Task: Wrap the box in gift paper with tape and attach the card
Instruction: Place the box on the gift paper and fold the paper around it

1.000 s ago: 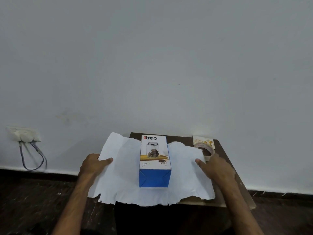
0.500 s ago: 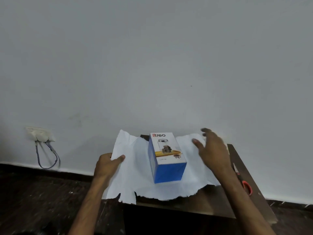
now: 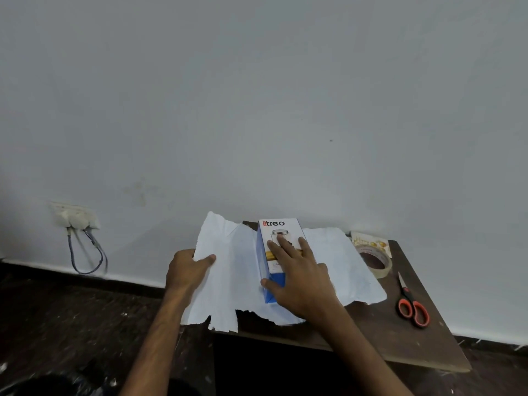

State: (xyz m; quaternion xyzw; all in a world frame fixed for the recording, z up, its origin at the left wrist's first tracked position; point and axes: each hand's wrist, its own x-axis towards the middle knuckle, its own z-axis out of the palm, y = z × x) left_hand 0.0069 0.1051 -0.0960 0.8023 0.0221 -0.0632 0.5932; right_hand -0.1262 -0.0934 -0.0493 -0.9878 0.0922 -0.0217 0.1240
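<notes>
A blue and white "treo" box (image 3: 278, 228) lies on a sheet of white paper (image 3: 237, 270) spread over a small brown table (image 3: 400, 335). My right hand (image 3: 297, 277) rests on top of the box, fingers spread over its top face and thumb against its near left corner. My left hand (image 3: 187, 267) holds the paper's left edge, thumb on top of the sheet. A roll of tape (image 3: 374, 260) sits right of the paper. The card (image 3: 368, 240), pale with gold marks, lies behind the tape, partly hidden by it.
Scissors (image 3: 411, 305) with orange handles lie on the table's right part. The table stands against a white wall. A wall socket with a looped cable (image 3: 85, 247) is at the left. The paper overhangs the table's left and near edges above a dark floor.
My right hand came from the paper's right side onto the top of the box. The left hand keeps hold of the paper's left edge. The camera view shifted.
</notes>
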